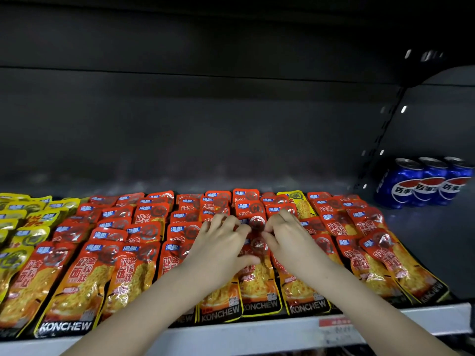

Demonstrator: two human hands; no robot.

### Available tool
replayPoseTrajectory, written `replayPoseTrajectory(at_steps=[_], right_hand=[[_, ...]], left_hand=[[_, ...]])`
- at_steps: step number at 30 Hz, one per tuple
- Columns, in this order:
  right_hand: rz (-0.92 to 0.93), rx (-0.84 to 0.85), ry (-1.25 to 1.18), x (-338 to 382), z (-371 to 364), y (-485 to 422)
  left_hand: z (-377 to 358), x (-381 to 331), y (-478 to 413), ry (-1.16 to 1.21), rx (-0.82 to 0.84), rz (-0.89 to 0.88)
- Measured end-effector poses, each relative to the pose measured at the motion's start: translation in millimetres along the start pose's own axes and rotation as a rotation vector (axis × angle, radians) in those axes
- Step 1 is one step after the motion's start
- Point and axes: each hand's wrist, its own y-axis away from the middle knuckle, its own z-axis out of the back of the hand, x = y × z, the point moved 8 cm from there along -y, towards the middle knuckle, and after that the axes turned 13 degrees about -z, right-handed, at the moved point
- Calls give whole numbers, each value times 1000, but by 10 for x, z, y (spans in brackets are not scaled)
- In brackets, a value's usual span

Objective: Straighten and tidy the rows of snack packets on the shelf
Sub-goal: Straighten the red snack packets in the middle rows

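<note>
At shelf [231, 335] centre, our left hand [221, 238] and right hand [285, 236] both pinch one red Konchew packet [257, 244], probably to square its column.

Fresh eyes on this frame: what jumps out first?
A carpet of red packets covers the shelf front to back, and the left hand and right hand pinch one middle packet between them at centre. Next come a lone yellow packet in the back red rows and three blue cans at far right.
</note>
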Motion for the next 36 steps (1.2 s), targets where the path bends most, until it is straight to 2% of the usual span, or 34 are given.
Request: replayPoseTrajectory(at_steps=[7, 10, 15, 19, 24, 28, 30, 36], right_hand=[[-33, -33, 8, -147, 430, 79], [-83, 36, 49, -381, 565, 120], [-75, 116, 81, -577, 490, 247], [-21, 223, 205, -593, 299, 373], [27, 246, 176, -611, 252, 421], [-14, 211, 14, -700, 400, 324], [-51, 175, 13, -809, 492, 228], [-149, 36, -20, -1077, 691, -173]], left_hand=[[178, -146, -59, 24, -93, -38], [194, -332, -126, 51, -102, -84], [-34, -668, -229, 21, 12, -158], [-209, -783, -234, -26, 123, -177], [-203, -778, -233, -20, 152, -160], [-216, -789, -202, -21, 209, -159], [-192, -792, -202, -21, 215, -148], [147, -730, -545, -25, 17, -77]])
